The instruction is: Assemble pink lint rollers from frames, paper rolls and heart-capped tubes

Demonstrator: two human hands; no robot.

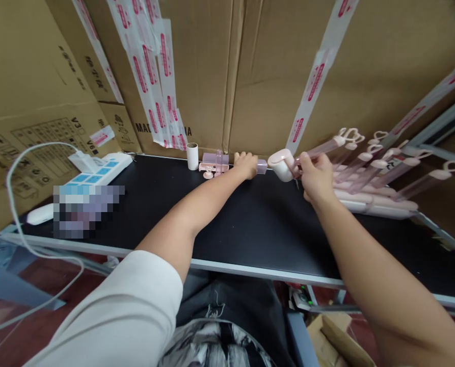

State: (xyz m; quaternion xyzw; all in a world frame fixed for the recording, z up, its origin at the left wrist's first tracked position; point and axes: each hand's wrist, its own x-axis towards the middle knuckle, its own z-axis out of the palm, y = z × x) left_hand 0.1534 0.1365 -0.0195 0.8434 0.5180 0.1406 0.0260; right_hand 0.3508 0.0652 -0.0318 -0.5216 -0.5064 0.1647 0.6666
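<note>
Cardboard cartons (pixel 250 66), several, striped with pink-printed tape, walled in the far edge of your bench. Black bench top (pixel 258 229), one, metal-edged, ran across in front of you. Power strip (pixel 99 173), one, white with blue switches, lay at the far left with a white cable (pixel 15 204) looping off the edge; a white mouse-shaped item (pixel 39 214) sat just beside it. Pink wands (pixel 372 168), a heap too overlapped to count exactly, lay at the far right with their long axes running from near left to far right, heart-shaped loop ends pointing right and away from you. Your right hand (pixel 316 176) was clenched around the stem of one wand, whose rounded white-pink head (pixel 283 164) pointed left, its long axis roughly level and running off right toward the heap. Your left hand (pixel 246 164) rested on the bench at the carton wall, fingers curled over a small lilac block (pixel 262 166); whether it truly gripped the block you could not tell from this view. Pink and lilac fixture (pixel 215 164), one, stood just left of that hand. White cylinder (pixel 192 156), one, stood upright just left of the fixture, its contents not visible.
</note>
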